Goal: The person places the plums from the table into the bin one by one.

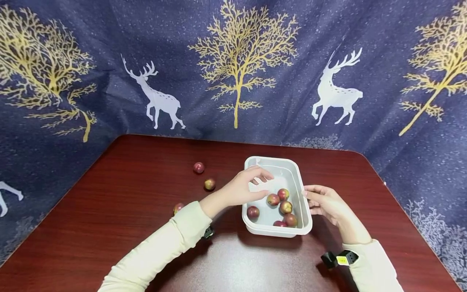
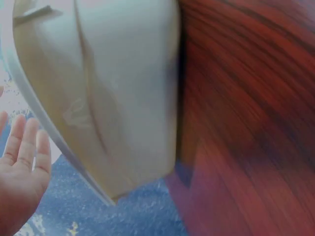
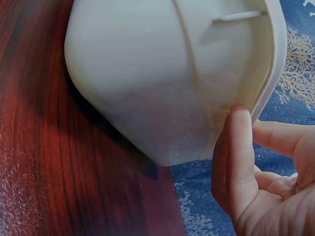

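Observation:
A white plastic container [image 1: 270,232] stands on the table, with several small round red-and-yellow fruits [image 1: 285,207] lying inside, mostly toward its near and right side. My left hand [image 1: 246,188] is over the container's left rim, fingers loosely bent and nothing in them; its extended fingers show at the left wrist view's edge. At the right side, my right hand [image 1: 324,202] holds the container's rim, thumb at the edge and fingers against the outer wall. The right wrist view shows these fingers [image 3: 240,147] on the container wall [image 3: 142,83].
Left of the container lie a dark red fruit [image 1: 198,167], a yellowish-red fruit [image 1: 209,184] and another fruit [image 1: 178,208] partly hidden by my left sleeve. The brown wooden table [image 1: 120,194] ends at a blue cloth [image 1: 204,109] printed with deer and trees.

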Tool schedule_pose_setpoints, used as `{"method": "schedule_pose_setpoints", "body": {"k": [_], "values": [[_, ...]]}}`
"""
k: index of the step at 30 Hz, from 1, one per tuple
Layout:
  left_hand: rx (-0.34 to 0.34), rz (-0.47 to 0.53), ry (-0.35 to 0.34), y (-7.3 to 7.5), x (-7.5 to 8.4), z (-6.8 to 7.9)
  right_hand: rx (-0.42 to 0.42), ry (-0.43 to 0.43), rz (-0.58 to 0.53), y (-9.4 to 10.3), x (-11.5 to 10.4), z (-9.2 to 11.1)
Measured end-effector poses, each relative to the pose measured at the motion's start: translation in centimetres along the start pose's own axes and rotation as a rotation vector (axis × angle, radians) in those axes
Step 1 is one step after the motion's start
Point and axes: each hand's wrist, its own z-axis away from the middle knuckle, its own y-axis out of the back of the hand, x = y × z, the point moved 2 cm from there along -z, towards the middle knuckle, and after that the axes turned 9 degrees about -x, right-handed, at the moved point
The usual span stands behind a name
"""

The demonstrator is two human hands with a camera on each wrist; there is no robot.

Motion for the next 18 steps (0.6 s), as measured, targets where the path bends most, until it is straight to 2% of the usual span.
{"method": "schedule_pose_setpoints", "body": {"k": [5, 10, 14, 18], "values": [[-0.053, -0.318, -0.05, 0.5, 0.7, 1.9, 0.002, 0.017, -0.003, 0.0, 0.2, -0.1], [-0.093, -0.576, -0.1, 0.9, 1.2, 3.9, 0.001, 0.028, -0.014, -0.1, 0.3, 0.0], [-0.091, -0.705, -0.174, 1.2, 1.3, 5.3, -0.008, 0.032, -0.019, -0.1, 0.1, 0.0], [-0.092, -0.769, -0.21, 1.7, 1.2, 6.7, -0.014, 0.036, -0.02, -0.1, 0.0, -0.1]]}}
